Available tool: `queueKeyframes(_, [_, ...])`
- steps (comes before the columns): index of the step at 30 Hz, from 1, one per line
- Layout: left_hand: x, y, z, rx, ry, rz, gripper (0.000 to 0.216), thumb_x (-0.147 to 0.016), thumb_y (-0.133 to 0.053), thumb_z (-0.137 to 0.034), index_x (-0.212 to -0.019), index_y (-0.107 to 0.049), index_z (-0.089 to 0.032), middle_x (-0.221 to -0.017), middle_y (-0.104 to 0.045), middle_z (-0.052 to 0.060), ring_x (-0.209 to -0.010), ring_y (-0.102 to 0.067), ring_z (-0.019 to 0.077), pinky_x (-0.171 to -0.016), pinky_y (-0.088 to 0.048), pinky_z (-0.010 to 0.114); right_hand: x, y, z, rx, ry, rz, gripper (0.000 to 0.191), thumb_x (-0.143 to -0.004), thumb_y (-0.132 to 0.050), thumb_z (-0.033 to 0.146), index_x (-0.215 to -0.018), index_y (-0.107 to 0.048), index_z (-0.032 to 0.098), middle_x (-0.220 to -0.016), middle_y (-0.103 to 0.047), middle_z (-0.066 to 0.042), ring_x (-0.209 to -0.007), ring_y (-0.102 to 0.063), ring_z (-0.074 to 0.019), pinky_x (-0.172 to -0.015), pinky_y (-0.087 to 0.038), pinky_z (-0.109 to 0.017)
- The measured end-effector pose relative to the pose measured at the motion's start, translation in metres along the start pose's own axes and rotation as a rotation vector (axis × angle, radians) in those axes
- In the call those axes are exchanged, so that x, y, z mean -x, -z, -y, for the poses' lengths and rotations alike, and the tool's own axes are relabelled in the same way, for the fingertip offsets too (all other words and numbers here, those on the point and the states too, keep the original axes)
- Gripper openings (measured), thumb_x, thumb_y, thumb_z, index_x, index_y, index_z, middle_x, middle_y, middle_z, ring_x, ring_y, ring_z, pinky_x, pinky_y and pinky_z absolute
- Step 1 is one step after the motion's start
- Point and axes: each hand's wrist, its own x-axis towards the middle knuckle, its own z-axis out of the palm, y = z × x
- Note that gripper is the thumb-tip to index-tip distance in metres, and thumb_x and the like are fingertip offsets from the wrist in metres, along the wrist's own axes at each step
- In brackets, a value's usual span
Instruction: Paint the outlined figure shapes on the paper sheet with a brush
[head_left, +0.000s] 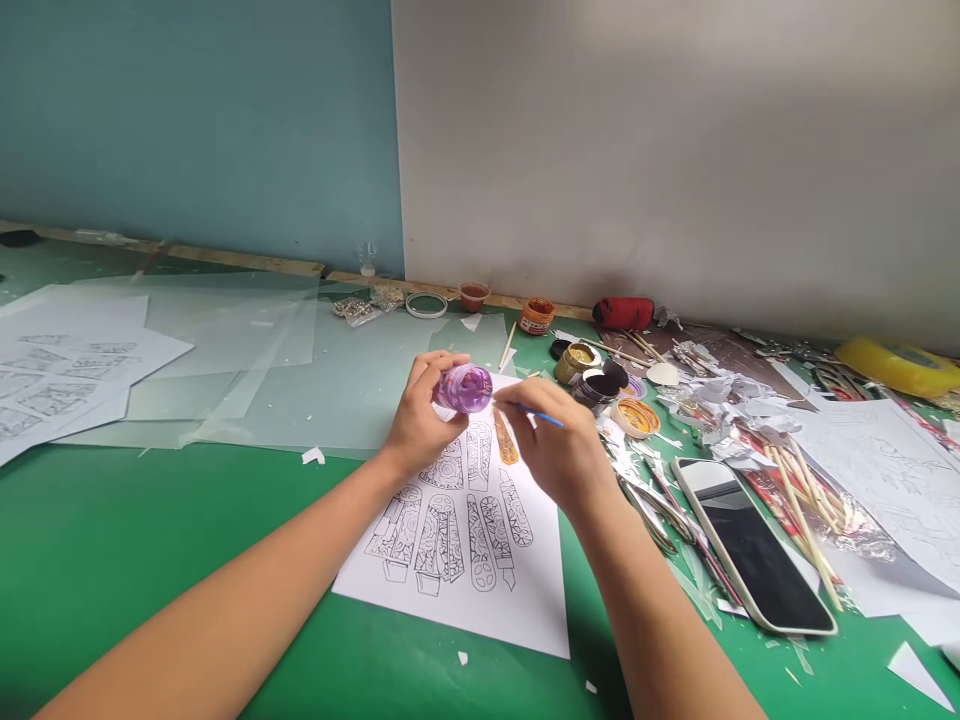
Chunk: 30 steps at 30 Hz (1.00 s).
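Note:
My left hand [424, 410] is closed around a small jar of purple paint [466, 388], tilted so its open mouth faces me. In my right hand [559, 435] is a thin blue-handled paintbrush [541, 414], pinched between the fingers, with its tip at the jar's mouth. Under both hands lies a white sheet [525, 600] printed with black-outlined patterned shapes. One narrow shape [507, 440] near my right hand is coloured orange-brown; the others in sight are uncoloured. My hands cover the upper part of the sheet.
Open paint jars [577, 362] and an orange-smeared lid [635, 418] stand right of the sheet. Farther right are a phone [757, 550], wooden sticks [802, 490], paper scraps [712, 385] and yellow tape [896, 366]. Translucent sheets [285, 400] and printed papers [75, 370] lie left.

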Motion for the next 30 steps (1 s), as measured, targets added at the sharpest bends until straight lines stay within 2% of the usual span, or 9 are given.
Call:
queueKeyframes(5, [0.001,0.0,0.0,0.009,0.021,0.008,0.06,-0.068,-0.067,0.0,-0.12,-0.06,-0.029,-0.122,-0.055,0.005,-0.114,-0.059,0.0205,-0.096,-0.054,0.038,0.002,-0.003,-0.005,-0.035,-0.025,-0.008,0.02,-0.095,-0.051,0.017,-0.082,-0.065,0.021,-0.08,-0.072,-0.004,-0.075,-0.066,-0.0157,-0.069,-0.055,-0.03])
queueKeyframes(9, [0.002,0.0,-0.001,0.03,0.019,0.033,0.061,-0.068,-0.067,0.0,-0.122,-0.059,-0.028,-0.122,-0.054,0.005,-0.114,-0.059,0.0211,-0.097,-0.053,0.039,0.004,-0.004,-0.009,-0.112,-0.18,-0.091,0.014,-0.091,-0.057,0.021,-0.081,-0.068,0.02,-0.078,-0.074,-0.003,-0.069,-0.068,-0.015,-0.068,-0.056,-0.03])
queueKeyframes(12, [0.003,0.0,-0.001,0.033,0.023,0.018,0.06,-0.068,-0.067,-0.001,-0.122,-0.058,-0.027,-0.122,-0.054,0.006,-0.117,-0.058,0.0223,-0.099,-0.053,0.04,0.005,-0.005,-0.007,-0.197,-0.282,-0.056,0.015,-0.09,-0.059,0.027,-0.083,-0.07,0.02,-0.077,-0.075,-0.003,-0.064,-0.07,-0.0153,-0.063,-0.056,-0.03])
queueKeyframes(17, [0.006,0.001,-0.002,0.011,-0.017,0.006,0.061,-0.066,-0.068,-0.001,-0.12,-0.058,-0.026,-0.119,-0.054,0.007,-0.123,-0.055,0.0254,-0.105,-0.049,0.044,0.006,-0.004,-0.004,-0.183,-0.334,-0.072,0.028,-0.091,-0.053,0.041,-0.083,-0.071,0.02,-0.076,-0.077,-0.006,-0.064,-0.074,-0.0202,-0.06,-0.056,-0.032])
queueKeyframes(22, [0.014,0.006,-0.005,0.005,-0.017,0.028,0.062,-0.067,-0.07,-0.004,-0.124,-0.057,-0.026,-0.12,-0.053,0.008,-0.124,-0.054,0.0283,-0.106,-0.05,0.045,0.013,-0.006,-0.002,-0.172,-0.431,-0.076,0.028,-0.086,-0.056,0.049,-0.085,-0.068,0.024,-0.077,-0.077,-0.008,-0.068,-0.076,-0.0262,-0.05,-0.051,-0.032])
queueKeyframes(25, [0.018,0.009,-0.003,0.013,0.04,0.047,0.063,-0.068,-0.071,-0.007,-0.125,-0.057,-0.028,-0.124,-0.051,0.009,-0.124,-0.054,0.0296,-0.098,-0.056,0.044,0.016,-0.007,-0.001,-0.082,-0.453,-0.102,0.027,-0.086,-0.056,0.051,-0.079,-0.066,0.028,-0.069,-0.075,-0.01,-0.064,-0.075,-0.0286,-0.053,-0.051,-0.038])
queueKeyframes(30, [0.019,0.012,-0.003,0.006,0.048,0.031,0.063,-0.067,-0.071,-0.005,-0.125,-0.057,-0.028,-0.124,-0.051,0.009,-0.125,-0.054,0.0297,-0.1,-0.055,0.046,0.016,-0.005,-0.004,0.009,-0.341,-0.152,0.03,-0.088,-0.052,0.052,-0.068,-0.061,0.032,-0.055,-0.07,-0.006,-0.044,-0.064,-0.0246,-0.04,-0.036,-0.039])
